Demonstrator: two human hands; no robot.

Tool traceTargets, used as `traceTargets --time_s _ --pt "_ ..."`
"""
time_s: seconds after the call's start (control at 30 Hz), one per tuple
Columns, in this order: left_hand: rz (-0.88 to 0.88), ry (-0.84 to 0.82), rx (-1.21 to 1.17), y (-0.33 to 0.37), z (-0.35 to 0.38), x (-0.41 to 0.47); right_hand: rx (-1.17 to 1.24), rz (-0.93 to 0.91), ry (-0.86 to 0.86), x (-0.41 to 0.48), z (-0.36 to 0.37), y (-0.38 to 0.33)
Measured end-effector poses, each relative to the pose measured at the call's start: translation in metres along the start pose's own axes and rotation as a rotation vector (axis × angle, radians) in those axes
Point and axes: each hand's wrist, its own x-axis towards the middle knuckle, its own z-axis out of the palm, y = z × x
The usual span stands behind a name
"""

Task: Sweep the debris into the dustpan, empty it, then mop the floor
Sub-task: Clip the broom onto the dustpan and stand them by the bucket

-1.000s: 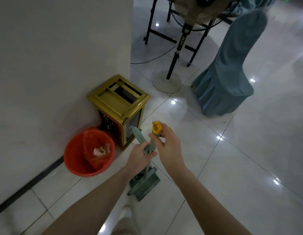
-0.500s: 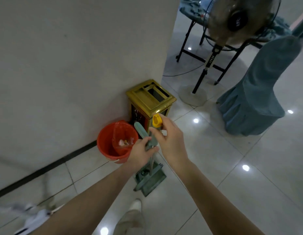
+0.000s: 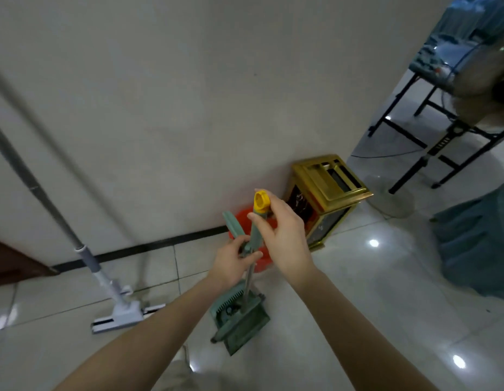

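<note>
Down on the glossy white tiled floor (image 3: 372, 306) stands the green plastic dustpan (image 3: 245, 325), between the two forearms, its toothed edge turned towards the wall. A thin metal shaft runs up out of it to the green-gripped broom handle with a yellow cap (image 3: 258, 221).

The right hand (image 3: 286, 241) is on that handle, fingers and thumb pinching the green grip just under the yellow cap. The left hand (image 3: 231, 263) is lower, fingers curled tight where the broom shaft meets the flat green dustpan handle (image 3: 232, 225), which sticks up and leans left. Whether it clasps both handles or just one, I cannot tell.

Right behind the hands, a red plastic bucket (image 3: 241, 218) sits against the pale wall (image 3: 188, 94), mostly hidden by the fingers. Just beside it on the right is a gold metal square bin (image 3: 330, 182) with an open slotted top, at the wall's corner.

Over on the left, a white flat mop with a grey pole (image 3: 124, 311) leans against the wall, head on the tiles, well apart from the dustpan. A black skirting strip (image 3: 149, 248) runs along the wall's foot.

Far right, a blue fabric-covered chair (image 3: 476, 249), and behind it a black-legged fan stand (image 3: 431, 153), the fan head blurred.
</note>
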Motion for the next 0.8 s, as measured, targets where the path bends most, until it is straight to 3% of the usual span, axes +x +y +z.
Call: traceTargets --time_s 0.37,0.57,0.8 --pt "-0.090 -0.008 0.064 -0.106 -0.135 0.068 -0.086 0.010 -0.056 0.104 0.151 -0.037" --pt "-0.099 -0.024 0.089 -0.135 -0.168 0.114 -0.041 0.055 -0.136 0.150 0.193 -0.031" --pt "-0.018 -0.098 0.126 -0.153 -0.190 0.168 -0.036 0.106 -0.086 0.185 0.225 -0.017"
